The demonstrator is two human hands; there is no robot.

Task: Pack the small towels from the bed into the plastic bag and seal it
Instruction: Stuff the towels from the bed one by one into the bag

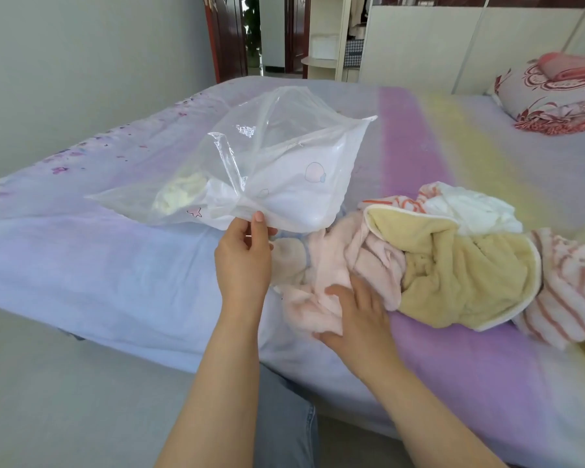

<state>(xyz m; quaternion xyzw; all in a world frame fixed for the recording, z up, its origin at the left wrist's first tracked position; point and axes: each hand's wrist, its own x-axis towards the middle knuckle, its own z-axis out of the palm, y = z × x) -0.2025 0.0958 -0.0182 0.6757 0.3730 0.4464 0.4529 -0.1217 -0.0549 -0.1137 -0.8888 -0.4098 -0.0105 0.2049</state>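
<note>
A: Pink towel (318, 282) nearest, on the bed (115, 282); right hand (355, 315) grasps it. Left hand (244, 258) pinches the plastic bag (267, 163) rim, lifted.

B: Progress?

A: Some pale cloth already bagged. Yellow towel (453, 275), striped towel (568, 292), white cloth (466, 211) remain outside. Bag unsealed.

**One head-worn view, angled down over the bed edge**

A single wide-angle camera sat on the person's head, facing forward and down. It looked from close range over the pale lilac-sheeted bed (122, 265), with both forearms reaching in from the bottom edge. The far doorway and wardrobe curved with lens distortion. No second view overlapped.
</note>
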